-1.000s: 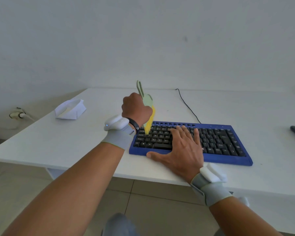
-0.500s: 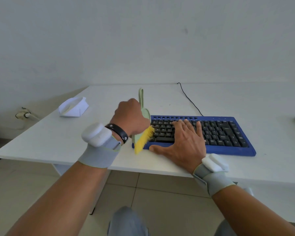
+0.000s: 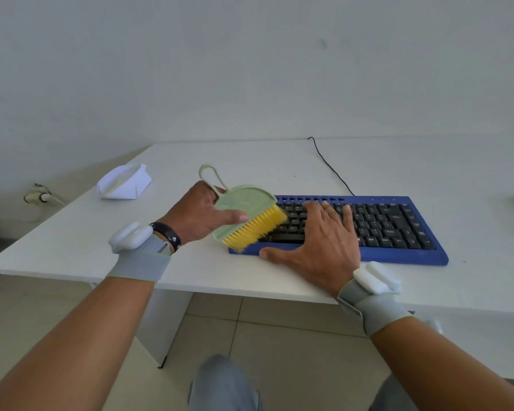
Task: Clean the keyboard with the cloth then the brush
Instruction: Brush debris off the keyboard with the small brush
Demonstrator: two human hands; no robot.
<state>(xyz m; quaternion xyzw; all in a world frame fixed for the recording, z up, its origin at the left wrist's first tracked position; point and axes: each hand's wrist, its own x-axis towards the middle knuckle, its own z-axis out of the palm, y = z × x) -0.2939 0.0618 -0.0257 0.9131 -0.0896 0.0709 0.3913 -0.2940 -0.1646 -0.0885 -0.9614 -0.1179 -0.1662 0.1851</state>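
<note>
The blue-framed keyboard with black keys (image 3: 368, 226) lies flat near the front edge of the white table (image 3: 72, 247), under the right hand (image 3: 318, 244), whose fingers are spread straight and pressed on its left half. Just left of that hand, the left hand (image 3: 199, 215) grips the pale green plastic brush with yellow bristles (image 3: 247, 215), thumb along its back, bristles tilted over the keyboard's left end; a folded white cloth (image 3: 123, 182) sits farther back, beyond the left hand. Half a second ago the bristles hung off the keyboard's front-left corner; now the brush is raised and turned broadside.
</note>
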